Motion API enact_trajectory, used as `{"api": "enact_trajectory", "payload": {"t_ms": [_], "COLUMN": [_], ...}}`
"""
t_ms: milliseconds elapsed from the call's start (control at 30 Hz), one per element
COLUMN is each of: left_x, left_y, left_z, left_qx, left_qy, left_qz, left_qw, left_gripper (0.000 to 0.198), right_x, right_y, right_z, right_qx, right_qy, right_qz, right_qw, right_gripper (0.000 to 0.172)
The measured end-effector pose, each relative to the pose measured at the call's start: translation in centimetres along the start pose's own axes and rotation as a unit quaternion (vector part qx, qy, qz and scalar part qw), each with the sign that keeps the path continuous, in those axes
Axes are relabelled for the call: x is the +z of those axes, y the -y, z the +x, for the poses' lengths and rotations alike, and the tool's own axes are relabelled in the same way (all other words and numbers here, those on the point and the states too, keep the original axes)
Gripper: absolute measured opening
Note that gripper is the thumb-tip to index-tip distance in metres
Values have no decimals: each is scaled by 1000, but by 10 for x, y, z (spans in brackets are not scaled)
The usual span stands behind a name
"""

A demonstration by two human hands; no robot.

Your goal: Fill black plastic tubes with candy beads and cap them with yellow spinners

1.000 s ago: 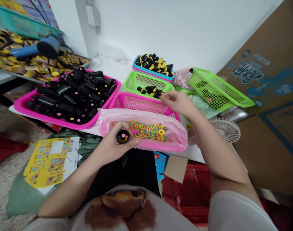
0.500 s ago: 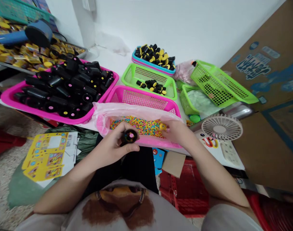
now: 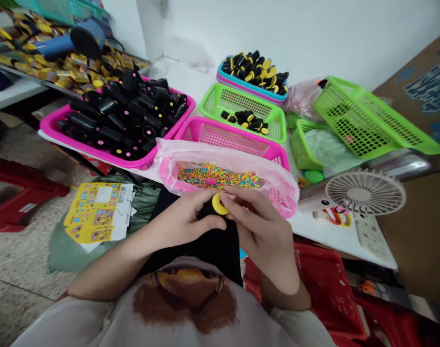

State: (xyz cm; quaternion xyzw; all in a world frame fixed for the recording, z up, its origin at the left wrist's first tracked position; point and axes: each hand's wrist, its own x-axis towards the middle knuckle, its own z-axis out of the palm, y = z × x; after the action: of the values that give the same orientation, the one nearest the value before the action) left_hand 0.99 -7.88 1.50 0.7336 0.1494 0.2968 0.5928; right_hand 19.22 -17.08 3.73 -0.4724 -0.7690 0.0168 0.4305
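Observation:
My left hand point(image 3: 184, 219) is wrapped round a small black container point(image 3: 206, 210), mostly hidden by the fingers. At its end sits a round yellow cap point(image 3: 220, 204), and the fingers of my right hand point(image 3: 265, 229) pinch it from the right. Whether the cap is fully seated I cannot tell. Just beyond both hands lies a pink plastic liner point(image 3: 220, 150) holding many tiny coloured balls point(image 3: 234, 177). A small pink piece point(image 3: 211, 181) rests among the balls.
On the left, a pink basket point(image 3: 128, 164) is heaped with black containers. Behind the liner stand a pink basket point(image 3: 238, 139), a green basket point(image 3: 241, 94) and a blue basket point(image 3: 225, 72) with black-and-yellow pieces. A small fan point(image 3: 364, 193) is at right.
My right hand has come out of the coloured balls and moved left to the black container. The yellow cap is now at the container's end. The view has shifted, too.

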Motion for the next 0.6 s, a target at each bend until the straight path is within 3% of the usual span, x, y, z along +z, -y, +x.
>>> {"api": "enact_trajectory", "payload": {"t_ms": [200, 367, 500, 600], "left_x": [4, 15, 33, 50], "left_y": [8, 12, 11, 13], "left_z": [-21, -30, -34, -32], "left_qx": [0, -47, -103, -167], "left_qy": [8, 35, 39, 49], "left_qz": [15, -22, -140, -304], "left_qw": [1000, 998, 984, 937], "left_gripper": [57, 48, 44, 48], "right_x": [20, 18, 9, 9], "right_y": [8, 15, 10, 1], "right_z": [-21, -40, -49, -54], "right_qx": [-32, 5, 0, 13], "right_qy": [-20, 32, 41, 0], "right_qz": [-50, -50, 19, 58], "right_qw": [998, 998, 999, 998], "right_gripper": [65, 66, 58, 57]}}
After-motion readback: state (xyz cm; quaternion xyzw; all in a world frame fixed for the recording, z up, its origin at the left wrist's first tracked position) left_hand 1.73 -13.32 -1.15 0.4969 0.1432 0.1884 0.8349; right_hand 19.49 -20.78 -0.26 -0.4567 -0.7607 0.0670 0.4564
